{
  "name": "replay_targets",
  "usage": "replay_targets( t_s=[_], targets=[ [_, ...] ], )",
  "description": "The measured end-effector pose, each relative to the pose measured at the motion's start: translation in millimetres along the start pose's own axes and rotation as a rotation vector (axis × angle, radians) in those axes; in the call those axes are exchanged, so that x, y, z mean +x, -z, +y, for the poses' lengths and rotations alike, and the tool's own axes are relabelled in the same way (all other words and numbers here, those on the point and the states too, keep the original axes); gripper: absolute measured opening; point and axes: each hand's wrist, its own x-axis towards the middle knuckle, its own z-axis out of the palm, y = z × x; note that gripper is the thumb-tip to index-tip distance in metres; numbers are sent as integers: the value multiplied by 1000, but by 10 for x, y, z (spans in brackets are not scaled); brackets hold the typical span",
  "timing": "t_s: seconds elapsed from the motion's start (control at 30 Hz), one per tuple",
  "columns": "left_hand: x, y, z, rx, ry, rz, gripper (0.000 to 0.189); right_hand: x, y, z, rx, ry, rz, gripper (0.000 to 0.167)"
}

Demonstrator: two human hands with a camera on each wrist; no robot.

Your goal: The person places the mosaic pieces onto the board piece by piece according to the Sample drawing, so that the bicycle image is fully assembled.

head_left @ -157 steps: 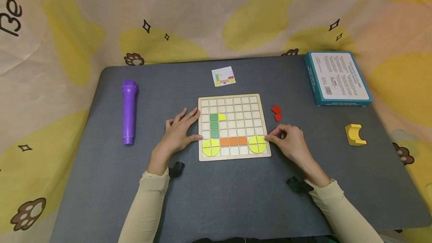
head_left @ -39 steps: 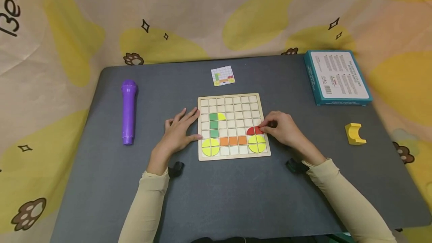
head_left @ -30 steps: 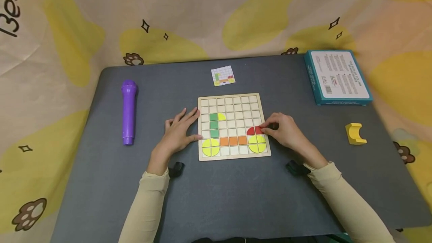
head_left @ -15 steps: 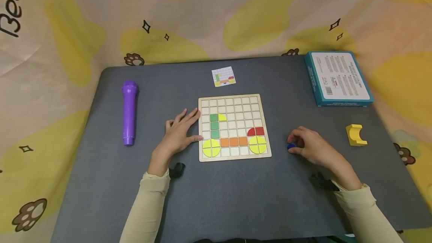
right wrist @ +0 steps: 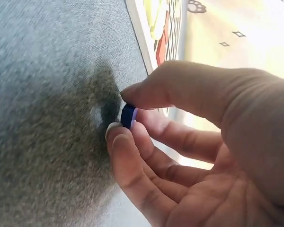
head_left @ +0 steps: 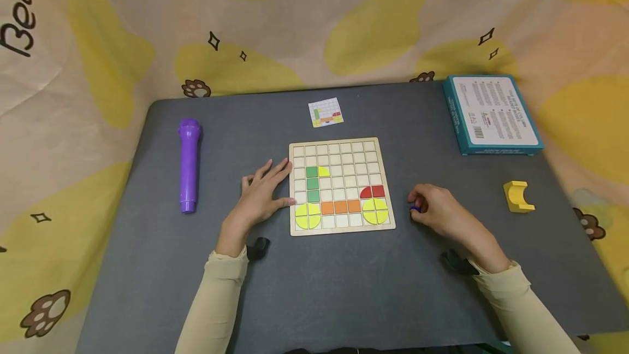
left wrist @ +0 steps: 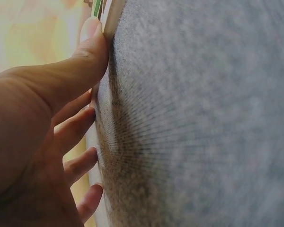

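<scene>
A wooden grid board [head_left: 344, 181] lies mid-table. On it sit green squares [head_left: 312, 183], a yellow quarter-circle [head_left: 323, 171], orange squares [head_left: 340, 207], two yellow circles made of quarters, and a red quarter-circle [head_left: 366, 193] beside a red square [head_left: 378, 191]. My left hand [head_left: 260, 195] rests with fingers spread against the board's left edge; in the left wrist view the thumb touches that edge. Right of the board, my right hand [head_left: 442, 212] pinches a small blue tile [right wrist: 128, 116] between thumb and fingers, just over the table. Its full shape is hidden.
A pattern card [head_left: 326, 112] lies behind the board. To the left is a purple microphone-shaped tube [head_left: 188, 165]. A teal box [head_left: 493, 113] stands at the back right, with a yellow notched block [head_left: 517, 196] in front of it.
The two red pieces went from the table onto the board. My right hand then moved right, took up the blue tile, and has come slightly back left. The left hand stayed put.
</scene>
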Motion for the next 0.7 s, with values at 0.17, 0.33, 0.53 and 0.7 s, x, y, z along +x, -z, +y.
replay_targets(
  t_s=[0.17,0.33,0.53,0.7],
  targets=[
    [0,-7,-6,-4,-2,1,96,16,-5,-29,-5,52,0,9],
    [0,-10,-9,-5,-8,6,96,50,-59,-152,65,100,15,12],
    [8,-25,-20,-3,-1,2,95,128,-271,-386,204,91,96,10],
    [12,-20,-22,-9,4,1,94,217,-472,-571,278,70,127,11]
  ],
)
